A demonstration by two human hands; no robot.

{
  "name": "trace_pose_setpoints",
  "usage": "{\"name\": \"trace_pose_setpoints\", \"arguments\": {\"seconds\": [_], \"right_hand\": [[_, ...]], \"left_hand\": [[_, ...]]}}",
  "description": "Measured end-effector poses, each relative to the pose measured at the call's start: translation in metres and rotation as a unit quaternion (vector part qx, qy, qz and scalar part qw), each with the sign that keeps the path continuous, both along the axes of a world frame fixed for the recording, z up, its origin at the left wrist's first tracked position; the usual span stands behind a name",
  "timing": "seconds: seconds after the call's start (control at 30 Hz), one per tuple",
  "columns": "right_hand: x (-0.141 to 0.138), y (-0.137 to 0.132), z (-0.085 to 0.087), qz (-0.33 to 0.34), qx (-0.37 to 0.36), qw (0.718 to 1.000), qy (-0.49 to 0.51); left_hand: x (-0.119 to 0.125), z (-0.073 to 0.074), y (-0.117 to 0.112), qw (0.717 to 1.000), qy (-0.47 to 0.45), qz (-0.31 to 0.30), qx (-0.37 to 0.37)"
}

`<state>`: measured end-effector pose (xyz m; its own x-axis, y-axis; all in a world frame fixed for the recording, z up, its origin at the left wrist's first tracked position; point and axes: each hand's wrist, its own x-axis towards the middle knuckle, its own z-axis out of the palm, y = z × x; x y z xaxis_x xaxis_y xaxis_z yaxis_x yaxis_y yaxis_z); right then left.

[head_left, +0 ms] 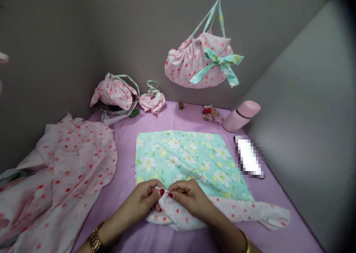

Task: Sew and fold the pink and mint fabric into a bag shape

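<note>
A pink fabric with red dots (233, 208) lies along the near side of a mint-green floral fabric (189, 156), partly folded over. My left hand (147, 197) pinches a gathered edge of the pink fabric between thumb and fingers. Close beside it, my right hand (190, 199) pinches the same edge, the two thumbs almost touching. Whether a needle or pin sits between the fingertips is too small to make out. From under my right wrist the pink fabric runs out to the right as a long strip.
More pink dotted fabric (78, 160) is heaped at left. Gathered pink bags (116, 91) and a green thread spool (134, 113) stand at the back. A bow-tied bag (200, 63) hangs above. On the right are a pink bottle (236, 117), a phone (249, 156) and a red spool (207, 111).
</note>
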<state>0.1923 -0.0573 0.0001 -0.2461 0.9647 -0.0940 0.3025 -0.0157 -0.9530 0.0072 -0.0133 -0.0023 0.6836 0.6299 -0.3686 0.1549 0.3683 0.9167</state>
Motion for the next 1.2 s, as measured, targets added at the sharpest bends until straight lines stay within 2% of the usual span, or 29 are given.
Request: {"name": "trace_pose_setpoints", "arguments": {"seconds": [0.37, 0.63, 0.87, 1.1, 1.2], "right_hand": [[0.002, 0.001, 0.003, 0.02, 0.008, 1.0, 0.014], [0.0, 0.002, -0.002, 0.009, 0.012, 1.0, 0.02], [-0.006, -0.002, -0.005, -0.018, 0.024, 0.999, -0.019], [-0.016, -0.007, -0.005, 0.021, 0.087, 0.994, -0.06], [-0.019, -0.007, -0.006, 0.02, 0.094, 0.99, -0.102]], "left_hand": [[0.0, 0.003, -0.001, 1.0, 0.001, -0.01, 0.022], [0.0, -0.004, -0.003, 1.0, -0.005, -0.005, 0.023], [0.003, -0.004, -0.003, 1.0, -0.009, 0.023, 0.004], [0.005, -0.008, -0.004, 0.999, -0.008, 0.04, 0.017], [0.005, -0.011, -0.006, 0.998, 0.007, 0.042, 0.034]]}}
